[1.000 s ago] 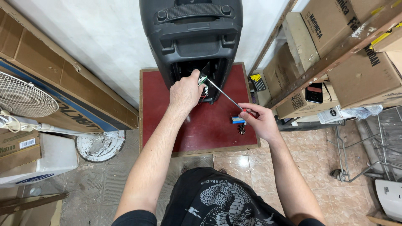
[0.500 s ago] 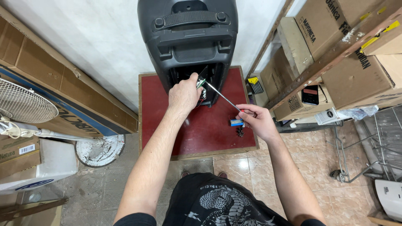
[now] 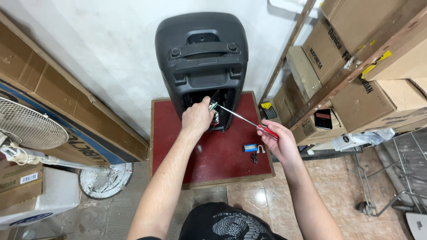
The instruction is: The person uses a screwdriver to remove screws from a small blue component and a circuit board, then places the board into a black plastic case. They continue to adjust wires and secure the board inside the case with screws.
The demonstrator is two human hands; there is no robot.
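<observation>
Compared with a second earlier, the screwdriver (image 3: 247,119) kept its slant and my hands kept their places; only the view had drifted, showing more of the speaker cabinet's top. The screwdriver had a long bright shaft and a red handle. Its tip sat at the open compartment low on the back of the black speaker cabinet (image 3: 201,62), and its handle lay down to the right, above the red bench (image 3: 178,146).

My right hand (image 3: 276,142) was clenched around the red handle, arm reaching in from the lower right. My left hand (image 3: 197,119) was closed at the compartment's mouth, pinching a small green part (image 3: 213,106) beside the shaft's tip; what that part was I could not tell.

A small blue block (image 3: 250,147) and some dark screws (image 3: 254,158) lay on the bench just below my right hand. Cardboard boxes (image 3: 324,49) filled the shelving at right; a white fan (image 3: 31,126) stood at left.
</observation>
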